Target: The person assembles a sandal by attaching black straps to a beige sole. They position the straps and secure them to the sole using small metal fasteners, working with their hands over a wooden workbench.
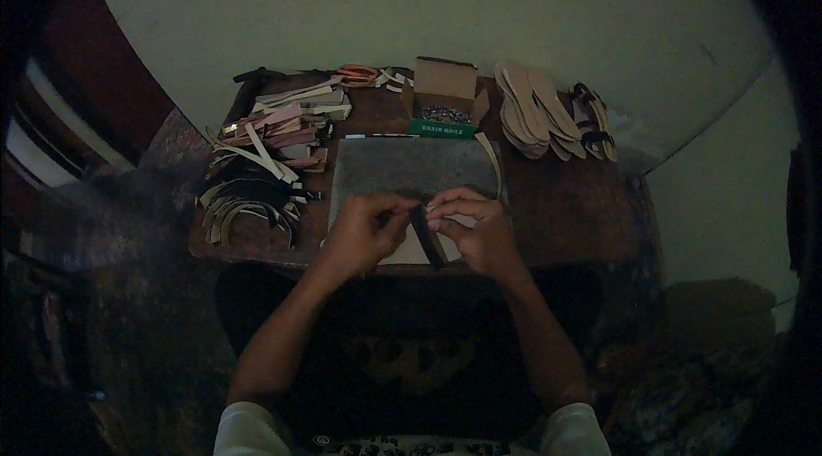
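Observation:
Between my two hands hangs a short black strap [427,238], its lower end reaching toward the near edge of the table. My left hand [369,229] pinches it near the top from the left. From the other side, my right hand [476,229] has its fingertips closed on the same upper part. Under my hands lies a flat grey board [394,169] with a pale sheet [409,252] near its front edge. A thin light strip [489,159] curves along the board's right side. Dim light hides the strap's finer details.
The dark wooden table [569,220] carries piled straps [287,126] and curved black strips [248,203] at left. An open box of nails [444,117] stands behind the board. Stacked tan insoles [524,113] and a dark-strapped sandal [592,122] are at far right.

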`<state>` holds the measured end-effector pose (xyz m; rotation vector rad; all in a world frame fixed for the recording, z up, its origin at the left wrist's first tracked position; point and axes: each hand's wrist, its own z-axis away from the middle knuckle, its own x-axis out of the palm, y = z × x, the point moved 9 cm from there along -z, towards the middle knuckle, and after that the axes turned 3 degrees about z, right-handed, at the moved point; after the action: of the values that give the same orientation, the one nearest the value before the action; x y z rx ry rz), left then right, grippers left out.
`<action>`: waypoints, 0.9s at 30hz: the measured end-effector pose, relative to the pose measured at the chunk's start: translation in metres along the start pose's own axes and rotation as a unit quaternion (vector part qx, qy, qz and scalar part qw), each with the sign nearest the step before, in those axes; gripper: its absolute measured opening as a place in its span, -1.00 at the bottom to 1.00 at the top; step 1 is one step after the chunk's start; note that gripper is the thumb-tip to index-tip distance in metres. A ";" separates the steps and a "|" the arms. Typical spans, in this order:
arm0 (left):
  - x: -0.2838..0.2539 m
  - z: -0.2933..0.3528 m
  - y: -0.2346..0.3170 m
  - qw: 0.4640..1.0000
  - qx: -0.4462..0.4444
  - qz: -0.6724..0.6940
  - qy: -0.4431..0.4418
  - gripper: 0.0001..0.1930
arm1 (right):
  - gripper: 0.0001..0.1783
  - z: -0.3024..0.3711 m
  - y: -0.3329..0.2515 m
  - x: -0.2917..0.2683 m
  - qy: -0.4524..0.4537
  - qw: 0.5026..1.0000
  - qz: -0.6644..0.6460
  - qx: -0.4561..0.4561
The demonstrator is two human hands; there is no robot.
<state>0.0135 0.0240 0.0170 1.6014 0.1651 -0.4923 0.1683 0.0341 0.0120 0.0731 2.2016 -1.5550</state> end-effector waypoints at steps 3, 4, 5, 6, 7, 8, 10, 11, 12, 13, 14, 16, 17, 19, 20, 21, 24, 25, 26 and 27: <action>0.006 -0.001 -0.007 0.999 -0.018 0.032 -0.033 -0.80 | -0.85 0.001 0.000 -0.002 0.002 1.000 0.004 -0.006; 0.007 -0.002 -0.011 0.998 -0.015 0.044 -0.043 -0.80 | -0.85 0.001 -0.002 -0.001 0.002 1.000 0.014 -0.007; 0.008 -0.003 -0.018 0.997 -0.012 0.053 -0.048 -0.80 | -0.85 0.001 -0.005 -0.001 0.001 1.000 0.025 -0.008; 0.010 -0.005 -0.025 0.997 -0.009 0.063 -0.054 -0.80 | -0.85 0.000 -0.006 0.000 0.000 0.999 0.035 -0.009; 0.012 -0.006 -0.027 0.995 -0.005 0.074 -0.061 -0.80 | -0.86 0.001 -0.005 0.000 0.000 1.000 0.027 -0.002; 0.013 -0.007 -0.030 0.994 -0.012 0.078 -0.069 -0.81 | -0.86 0.001 -0.002 0.000 -0.001 1.000 0.019 0.004; 0.013 -0.007 -0.032 0.992 -0.027 0.085 -0.084 -0.82 | -0.86 0.000 -0.002 0.001 -0.009 1.000 0.008 0.006; 0.012 -0.007 -0.031 0.992 -0.027 0.084 -0.091 -0.82 | -0.86 0.000 -0.004 0.001 -0.015 1.000 0.006 0.001; 0.011 -0.006 -0.028 0.991 -0.026 0.082 -0.098 -0.81 | -0.86 -0.001 -0.005 0.002 -0.022 1.000 0.003 -0.004; 0.010 -0.005 -0.027 0.991 -0.026 0.082 -0.104 -0.81 | -0.86 -0.001 -0.004 0.002 -0.032 0.999 -0.003 0.000; 0.010 -0.005 -0.027 0.987 -0.015 0.101 -0.124 -0.80 | -0.85 -0.001 -0.002 0.002 -0.042 0.999 -0.009 0.003; 0.009 -0.004 -0.026 0.977 0.005 0.140 -0.162 -0.79 | -0.86 -0.001 0.001 0.004 -0.069 0.997 -0.033 0.015; 0.009 -0.002 -0.029 0.971 -0.020 0.158 -0.181 -0.77 | -0.86 -0.001 0.001 0.006 -0.084 0.995 -0.051 0.024; 0.011 0.004 -0.029 0.954 -0.068 0.194 -0.220 -0.74 | -0.86 0.001 0.006 0.008 -0.116 0.988 -0.084 0.053; 0.012 0.004 -0.029 0.952 -0.090 0.192 -0.223 -0.72 | -0.86 0.002 0.012 0.009 -0.131 0.984 -0.099 0.074; 0.014 0.004 -0.029 0.949 -0.112 0.190 -0.225 -0.71 | -0.86 0.004 0.018 0.010 -0.145 0.978 -0.115 0.094; 0.019 0.005 -0.038 0.938 -0.163 0.212 -0.221 -0.68 | -0.83 0.003 0.025 0.010 -0.157 0.977 -0.117 0.081; 0.020 0.005 -0.041 0.933 -0.177 0.225 -0.218 -0.67 | -0.83 0.002 0.022 0.009 -0.155 0.978 -0.113 0.077; 0.020 0.004 -0.041 0.934 -0.177 0.228 -0.213 -0.67 | -0.83 0.001 0.016 0.008 -0.154 0.979 -0.110 0.073; 0.020 0.004 -0.041 0.934 -0.177 0.230 -0.208 -0.67 | -0.83 0.000 0.012 0.007 -0.153 0.980 -0.107 0.069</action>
<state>0.0144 0.0208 -0.0282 1.1023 -0.4168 -0.3955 0.1656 0.0371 -0.0017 -0.3484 1.9096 -1.7023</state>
